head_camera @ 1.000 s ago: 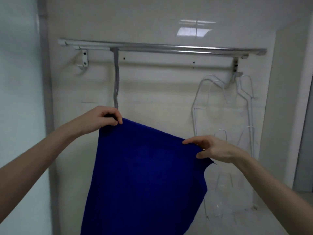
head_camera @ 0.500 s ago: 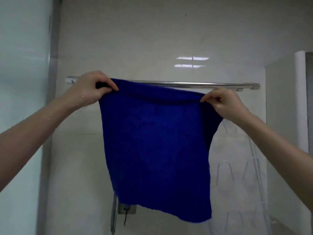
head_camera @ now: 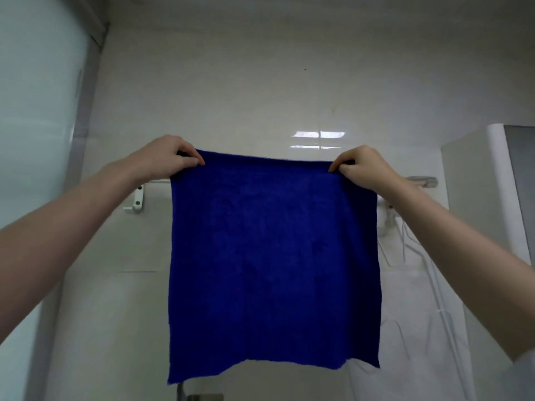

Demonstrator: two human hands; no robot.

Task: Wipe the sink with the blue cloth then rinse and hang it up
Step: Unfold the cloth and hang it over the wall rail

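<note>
head view: left hand (head_camera: 166, 159) and right hand (head_camera: 363, 166) each pinch a top corner of the blue cloth (head_camera: 275, 261), spread flat before the towel rail (head_camera: 421, 180), fingers closed on fabric

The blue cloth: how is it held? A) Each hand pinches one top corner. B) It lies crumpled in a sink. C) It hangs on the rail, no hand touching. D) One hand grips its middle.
A: the left hand and the right hand each pinch a top corner of the blue cloth, which hangs spread flat.

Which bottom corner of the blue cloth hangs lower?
The corner below the left hand; the blue cloth's bottom edge rises toward the right.
</note>
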